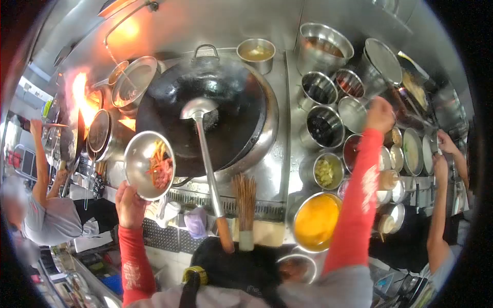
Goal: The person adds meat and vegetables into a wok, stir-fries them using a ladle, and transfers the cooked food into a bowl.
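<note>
a steel mixing bowl (134, 161) was being held up by the left hand (129, 205), the digits clamped on its near edge, some of them hidden. it was tipped so the mouth was turned toward the camera, and it was seen as an oval, long axis running pretty much straight away from that hand. orange strips (156, 156) and pink pieces (163, 175) were bunched up on its right side.

ahead and right of the same hand, a ladle (205, 154) was rested in a big wok (236, 123), scoop pointed away, wooden handle brought back to the hand's right.

the right arm (353, 197) was stretched forward, the right hand (380, 115) raised by some steel pots (304, 137), fingers curled; whether anything was gripped couldn't be told. yellow-orange liquid (316, 218) was parked well behind it.
</note>
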{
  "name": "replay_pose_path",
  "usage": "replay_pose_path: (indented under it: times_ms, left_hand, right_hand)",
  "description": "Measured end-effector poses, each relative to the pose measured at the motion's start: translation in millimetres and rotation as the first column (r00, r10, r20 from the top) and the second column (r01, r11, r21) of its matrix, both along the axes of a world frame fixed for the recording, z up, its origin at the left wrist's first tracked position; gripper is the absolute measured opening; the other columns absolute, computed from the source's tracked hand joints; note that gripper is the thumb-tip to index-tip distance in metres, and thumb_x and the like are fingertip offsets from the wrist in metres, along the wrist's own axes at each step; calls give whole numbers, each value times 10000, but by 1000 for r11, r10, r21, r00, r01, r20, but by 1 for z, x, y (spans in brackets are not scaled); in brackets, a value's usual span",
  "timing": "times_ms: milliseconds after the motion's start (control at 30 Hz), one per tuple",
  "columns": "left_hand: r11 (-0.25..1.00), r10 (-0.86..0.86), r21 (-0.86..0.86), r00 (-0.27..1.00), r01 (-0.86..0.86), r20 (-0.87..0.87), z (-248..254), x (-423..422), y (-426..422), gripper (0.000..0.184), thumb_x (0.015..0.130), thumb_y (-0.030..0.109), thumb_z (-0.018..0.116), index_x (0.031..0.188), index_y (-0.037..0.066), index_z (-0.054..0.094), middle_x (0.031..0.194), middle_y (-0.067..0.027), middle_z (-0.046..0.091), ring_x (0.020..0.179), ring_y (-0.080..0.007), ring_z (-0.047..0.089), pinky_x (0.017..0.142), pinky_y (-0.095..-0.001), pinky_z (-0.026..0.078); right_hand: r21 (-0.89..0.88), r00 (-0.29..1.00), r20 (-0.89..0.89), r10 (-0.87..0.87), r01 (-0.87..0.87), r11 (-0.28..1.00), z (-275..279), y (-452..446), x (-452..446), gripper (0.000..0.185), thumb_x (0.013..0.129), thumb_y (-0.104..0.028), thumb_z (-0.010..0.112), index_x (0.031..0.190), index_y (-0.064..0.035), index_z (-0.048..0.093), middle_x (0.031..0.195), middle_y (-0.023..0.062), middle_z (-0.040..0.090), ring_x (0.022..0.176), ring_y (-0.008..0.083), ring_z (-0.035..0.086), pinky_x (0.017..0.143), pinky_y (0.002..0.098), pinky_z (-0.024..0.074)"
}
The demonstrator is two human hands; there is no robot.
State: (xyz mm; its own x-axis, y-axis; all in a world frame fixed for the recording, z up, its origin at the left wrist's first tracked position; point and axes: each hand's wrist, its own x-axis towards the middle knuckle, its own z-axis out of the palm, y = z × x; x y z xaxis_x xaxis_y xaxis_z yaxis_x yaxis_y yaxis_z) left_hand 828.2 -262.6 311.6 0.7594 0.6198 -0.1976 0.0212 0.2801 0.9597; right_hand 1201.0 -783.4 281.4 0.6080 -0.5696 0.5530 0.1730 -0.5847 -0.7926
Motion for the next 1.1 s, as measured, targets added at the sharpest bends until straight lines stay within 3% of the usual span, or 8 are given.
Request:
replay_pose_path:
  times_ms: [33, 167, 500, 767, 833, 900, 967, 1100]
  left_hand:
    - [998, -14, -54, 1000, 13, -7, 1, 0, 3, 123, 906, 98, 504, 996, 43, 568, 907, -79, 650, 702, -152, 632, 548, -258, 504]
    - [989, -133, -65, 991, 132, -3, -14, -1, 31, 131, 886, 103, 562, 1014, 76, 574, 881, -39, 649, 644, -141, 629, 505, -295, 536]
    - [992, -75, -93, 984, 91, 163, -11, -105, 134, 55, 894, 78, 582, 854, 92, 548, 814, -57, 659, 623, -152, 636, 565, -291, 537]
    - [989, -83, -114, 988, 98, 131, -25, -148, 177, 106, 899, 156, 596, 985, 106, 558, 899, 3, 632, 712, -109, 589, 597, -260, 470]
    - [986, -65, -140, 985, 88, 161, -20, -136, 174, 87, 887, 134, 608, 938, 91, 553, 840, -24, 628, 664, -147, 608, 577, -280, 496]
    - [976, -148, -128, 969, 175, 195, -16, -125, 169, 75, 890, 141, 609, 903, 100, 547, 825, -17, 621, 668, -148, 610, 587, -284, 504]
    - [969, -182, -129, 961, 211, 207, -13, -118, 166, 71, 890, 140, 608, 892, 102, 547, 821, -19, 622, 649, -147, 608, 578, -279, 509]
    - [968, -222, -86, 962, 237, 159, -5, -106, 162, 37, 882, 113, 582, 869, 100, 550, 811, -29, 632, 590, -139, 604, 527, -265, 520]
  right_hand:
    - [-179, 893, 164, 418, -390, 903, -18, 19, 2, 75, 853, -81, 635, 871, -42, 697, 870, 72, 703, 815, 164, 645, 769, 304, 506]
    - [161, 602, -262, 754, -743, 650, -19, 196, -66, 219, 808, -214, 692, 919, -25, 693, 811, 109, 691, 750, 209, 655, 729, 308, 499]
    - [410, 646, -153, 747, -647, 643, 108, 234, -361, 255, 903, -176, 610, 1092, -18, 671, 859, 46, 677, 605, 54, 548, 515, 190, 430]
    - [771, -388, -636, 667, -320, 550, -50, 191, -489, 239, 876, -195, 662, 1019, -5, 681, 761, 72, 665, 552, 87, 584, 522, 235, 487]
    - [694, -274, -717, 642, -369, 618, -140, 212, -497, 274, 862, -204, 677, 1024, 15, 650, 756, 75, 659, 566, 129, 611, 531, 255, 495]
    - [567, 264, -715, 647, -322, 758, -247, 243, -512, 237, 824, -165, 705, 992, -6, 657, 804, 84, 663, 622, 166, 638, 519, 270, 506]
    - [848, 255, -500, 828, -48, 527, -280, 283, -506, 248, 812, -137, 712, 1020, -16, 651, 775, 79, 657, 630, 180, 640, 538, 313, 520]
    - [677, 167, -654, 738, -304, 670, -350, 307, -509, 310, 802, -270, 699, 915, 17, 666, 788, 169, 676, 712, 303, 663, 620, 395, 523]
